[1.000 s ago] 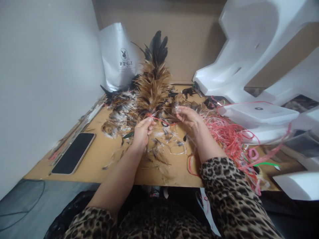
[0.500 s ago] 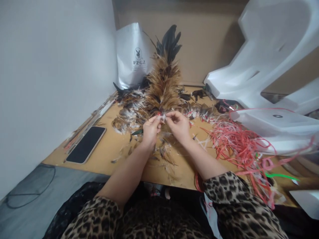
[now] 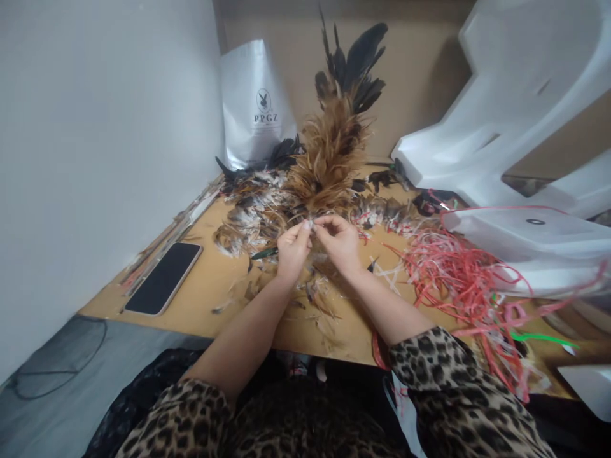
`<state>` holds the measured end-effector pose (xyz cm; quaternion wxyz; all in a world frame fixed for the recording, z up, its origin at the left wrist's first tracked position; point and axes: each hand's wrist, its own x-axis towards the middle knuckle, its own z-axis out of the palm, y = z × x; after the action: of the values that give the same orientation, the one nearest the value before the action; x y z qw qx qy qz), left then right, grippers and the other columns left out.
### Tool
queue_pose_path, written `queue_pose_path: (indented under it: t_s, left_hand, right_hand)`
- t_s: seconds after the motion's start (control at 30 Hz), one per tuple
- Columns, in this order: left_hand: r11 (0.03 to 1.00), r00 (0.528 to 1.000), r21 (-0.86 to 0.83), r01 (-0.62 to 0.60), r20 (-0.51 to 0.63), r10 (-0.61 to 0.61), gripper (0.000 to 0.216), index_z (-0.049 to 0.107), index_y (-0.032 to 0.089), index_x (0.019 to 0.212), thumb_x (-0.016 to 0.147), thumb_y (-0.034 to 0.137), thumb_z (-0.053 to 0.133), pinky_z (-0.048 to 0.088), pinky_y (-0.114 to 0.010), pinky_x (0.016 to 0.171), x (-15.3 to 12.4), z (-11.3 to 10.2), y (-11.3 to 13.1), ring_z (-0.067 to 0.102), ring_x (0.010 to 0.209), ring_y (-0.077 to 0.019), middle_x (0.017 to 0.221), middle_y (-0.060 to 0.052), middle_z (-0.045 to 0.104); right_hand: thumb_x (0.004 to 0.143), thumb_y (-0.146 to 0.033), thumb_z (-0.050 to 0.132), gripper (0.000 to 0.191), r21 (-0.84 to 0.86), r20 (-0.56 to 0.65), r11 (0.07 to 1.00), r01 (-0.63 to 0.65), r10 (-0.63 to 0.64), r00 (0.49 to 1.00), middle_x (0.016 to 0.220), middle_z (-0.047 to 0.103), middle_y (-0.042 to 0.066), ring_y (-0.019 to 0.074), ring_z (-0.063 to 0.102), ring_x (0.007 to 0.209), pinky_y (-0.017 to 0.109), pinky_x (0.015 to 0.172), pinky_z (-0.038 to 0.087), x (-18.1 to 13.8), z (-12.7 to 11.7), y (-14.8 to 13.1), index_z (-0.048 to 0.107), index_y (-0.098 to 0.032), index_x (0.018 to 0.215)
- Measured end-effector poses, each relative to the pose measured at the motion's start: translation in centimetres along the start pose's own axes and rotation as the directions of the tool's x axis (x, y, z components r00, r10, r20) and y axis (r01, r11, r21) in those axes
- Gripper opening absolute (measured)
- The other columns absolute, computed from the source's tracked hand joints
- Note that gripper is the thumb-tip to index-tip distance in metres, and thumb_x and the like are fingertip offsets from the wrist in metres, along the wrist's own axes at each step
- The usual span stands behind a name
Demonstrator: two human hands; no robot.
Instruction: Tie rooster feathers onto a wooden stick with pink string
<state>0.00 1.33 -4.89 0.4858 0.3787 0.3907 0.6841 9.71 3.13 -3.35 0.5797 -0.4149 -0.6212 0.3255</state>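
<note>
A feather duster (image 3: pixel 331 152) of brown feathers with a dark tip stands up beyond my hands and leans a little right. My left hand (image 3: pixel 294 245) is closed in a pinch at its lower end. My right hand (image 3: pixel 338 240) meets it there, thumb and forefinger pinching a small whitish piece, perhaps a strip of tie, that is too small to make out. The fingertips hide most of the bound end. Bunches of loose feathers (image 3: pixel 252 213) lie left of my hands, and a row of brown feathers (image 3: pixel 386 213) lies to the right.
A dark-screened phone (image 3: pixel 163 278) lies on the table (image 3: pixel 210 222) at left. Tangled pink and red strips (image 3: pixel 453 273) spread at right beside white moulded pieces (image 3: pixel 534 235). A silver bag (image 3: pixel 252 95) stands at the back. Feather scraps (image 3: pixel 319 299) are scattered near the front edge.
The feather duster's tip has swung to the right and risen. Both hands stay pinched together at its base, and the red spot at the left fingertips is now out of sight.
</note>
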Motion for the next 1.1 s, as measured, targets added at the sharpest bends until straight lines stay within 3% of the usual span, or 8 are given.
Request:
queue_pose_path:
  t_s: [0.2,0.37,0.53,0.67,0.77,0.9,1.1]
  left_hand:
    - [1.000,0.999,0.017,0.009,-0.041,-0.008,0.036,0.069,0.013,0.089,0.070,0.042,0.069,0.022,-0.019,0.043,0.2,-0.2,0.1,0.031,0.043,-0.0038,0.048,0.006,0.043]
    - [1.000,0.998,0.024,0.001,-0.064,0.001,0.032,0.071,0.014,0.093,0.069,0.035,0.070,0.031,-0.019,0.047,0.0,0.0,0.3,0.038,0.046,-0.0052,0.052,0.004,0.052]
    - [0.989,0.991,0.089,-0.116,-0.055,0.121,0.020,0.073,0.016,0.088,0.070,0.025,0.070,0.047,-0.024,0.068,-0.4,0.2,0.7,0.060,0.073,-0.0130,0.077,-0.004,0.069]
    - [0.983,0.987,0.095,-0.156,-0.014,0.158,0.019,0.073,0.016,0.087,0.069,0.022,0.070,0.048,-0.027,0.081,-0.7,0.6,1.1,0.062,0.084,-0.0156,0.090,-0.006,0.071]
    - [0.990,0.992,0.057,-0.126,-0.019,0.127,0.023,0.073,0.015,0.089,0.068,0.025,0.072,0.047,-0.025,0.074,-0.8,0.7,1.2,0.061,0.077,-0.0137,0.085,-0.006,0.070]
    - [0.997,0.997,0.048,-0.063,-0.035,0.064,0.031,0.071,0.015,0.095,0.075,0.037,0.066,0.036,-0.019,0.050,-0.3,0.1,0.9,0.045,0.050,-0.0067,0.055,0.002,0.056]
    - [0.996,0.996,0.048,-0.079,-0.031,0.080,0.033,0.066,0.015,0.069,0.077,0.046,0.061,0.024,-0.020,0.043,0.2,-0.6,0.2,0.034,0.044,-0.0051,0.050,0.003,0.044]
  right_hand:
    - [0.071,-0.032,0.064,0.016,0.074,0.096,0.994,-0.075,0.067,0.993,0.074,0.067,0.003,0.0133,0.059,0.065,0.026,0.067,0.047,0.2,-0.3,-0.4,0.066,-0.017,0.076]
    - [0.068,-0.036,0.065,0.018,0.069,0.028,0.994,-0.089,0.088,0.996,0.066,0.061,0.000,0.0107,0.052,0.058,0.023,0.059,0.043,0.7,-0.5,-0.4,0.063,-0.018,0.073]
    - [0.063,-0.034,0.069,0.020,0.079,-0.005,0.994,-0.080,0.081,0.997,0.060,0.055,-0.002,0.0087,0.044,0.053,0.022,0.053,0.038,0.9,-0.6,-0.6,0.060,-0.017,0.069]
    - [0.060,-0.037,0.071,0.024,0.048,0.013,0.990,-0.136,0.135,0.991,0.055,0.050,-0.003,0.0077,0.040,0.050,0.021,0.049,0.034,1.0,-0.7,-1.0,0.059,-0.017,0.066]
    - [0.059,-0.040,0.071,0.028,0.098,0.001,0.977,-0.189,0.189,0.982,0.056,0.052,-0.002,0.0078,0.042,0.049,0.021,0.048,0.035,1.1,-0.8,-1.1,0.057,-0.017,0.065]
    - [0.065,-0.040,0.065,0.024,0.230,-0.070,0.945,-0.231,0.253,0.965,0.057,0.057,0.000,0.0094,0.047,0.050,0.022,0.049,0.039,1.0,-0.7,-1.2,0.055,-0.017,0.067]
    - [0.063,-0.035,0.067,0.021,0.275,-0.102,0.938,-0.212,0.248,0.963,0.063,0.061,0.000,0.0107,0.052,0.055,0.024,0.056,0.044,0.7,-0.5,-1.2,0.056,-0.017,0.067]
